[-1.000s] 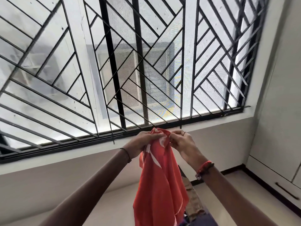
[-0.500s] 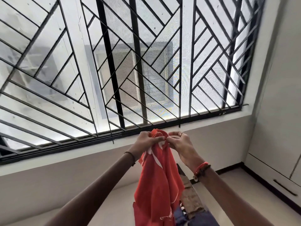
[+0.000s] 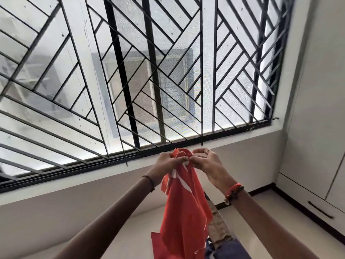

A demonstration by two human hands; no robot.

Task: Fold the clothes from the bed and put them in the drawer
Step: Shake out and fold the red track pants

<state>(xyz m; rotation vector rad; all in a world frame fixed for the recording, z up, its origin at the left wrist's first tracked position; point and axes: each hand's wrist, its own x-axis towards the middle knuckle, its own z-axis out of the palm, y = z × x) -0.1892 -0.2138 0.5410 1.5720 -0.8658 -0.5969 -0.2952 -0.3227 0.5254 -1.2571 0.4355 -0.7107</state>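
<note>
An orange-red garment with white stripes hangs in the air in front of me, held up by its top edge. My left hand grips the bunched cloth at the top. My right hand, with a ring on one finger, pinches the same edge right beside it. The two hands nearly touch. The garment's lower part runs out of the bottom of the frame. Below it lie blue and patterned brownish clothes. The bed itself is hidden.
A large window with a black diagonal metal grille fills the wall ahead. White cabinet doors stand at the right, with a drawer and its dark handle low down. Light floor tiles show below.
Both hands stay together at the top of the garment and have shifted slightly lower and to the right in the view. The cloth hangs much as before.
</note>
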